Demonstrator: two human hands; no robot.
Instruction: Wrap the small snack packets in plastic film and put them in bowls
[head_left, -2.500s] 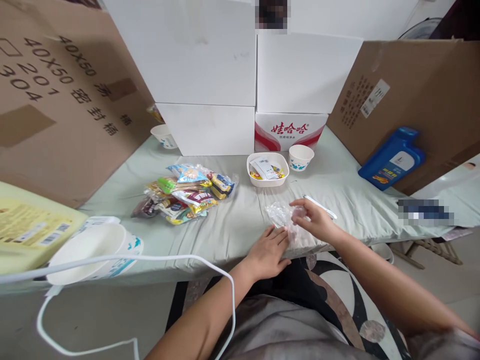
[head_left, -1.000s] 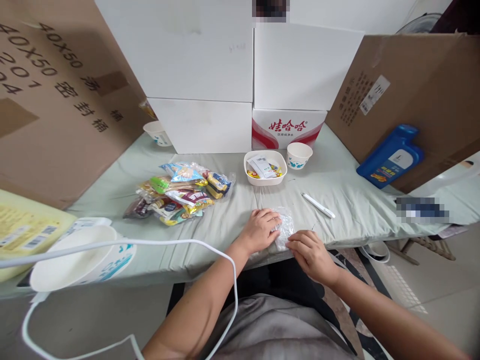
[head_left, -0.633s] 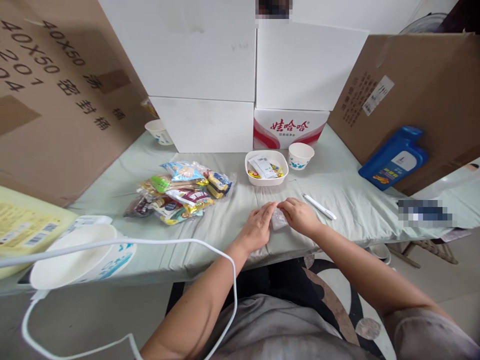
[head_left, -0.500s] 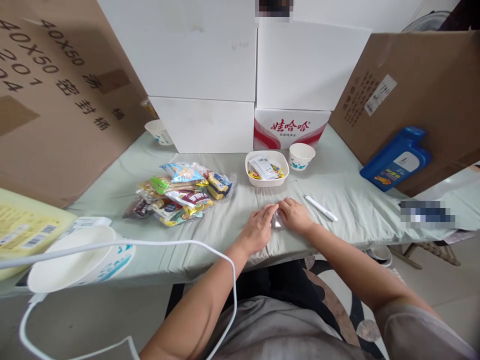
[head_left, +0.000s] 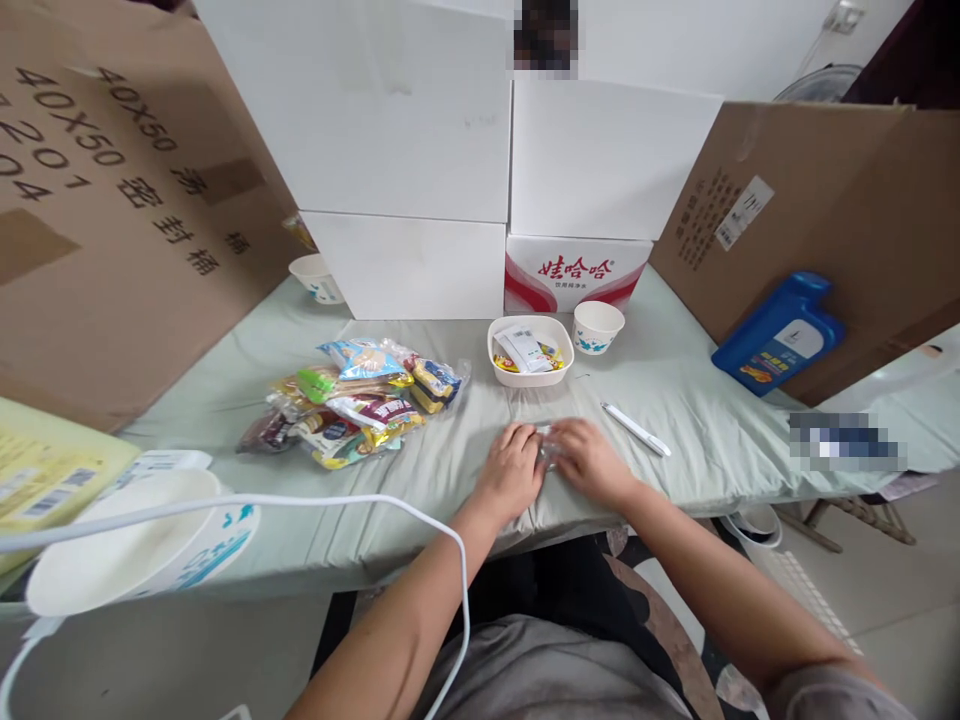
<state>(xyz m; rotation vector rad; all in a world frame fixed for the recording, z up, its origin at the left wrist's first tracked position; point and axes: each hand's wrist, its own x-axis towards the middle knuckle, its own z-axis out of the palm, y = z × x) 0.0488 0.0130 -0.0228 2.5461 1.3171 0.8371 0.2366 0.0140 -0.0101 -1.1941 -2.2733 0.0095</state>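
Note:
A small clear plastic bag [head_left: 548, 447], folded down to a little wad, lies on the pale green cloth near the table's front edge. My left hand [head_left: 512, 471] presses on it from the left, fingers curled over it. From the right, my right hand [head_left: 591, 462] does the same, fingertips meeting the left hand's over the bag. Most of the bag is hidden under both hands.
A pile of snack packets [head_left: 352, 400] lies to the left. Behind my hands stand a white dish of sachets [head_left: 529, 351] and a paper cup [head_left: 597, 326]; a white pen [head_left: 634, 428] lies right. White and brown boxes wall the back; a blue bottle [head_left: 780, 333] leans right; a paper bowl [head_left: 135, 535] sits front left.
The spread-out plastic bag has been folded smaller and smaller. My hands have closed in together over it until almost none of it shows.

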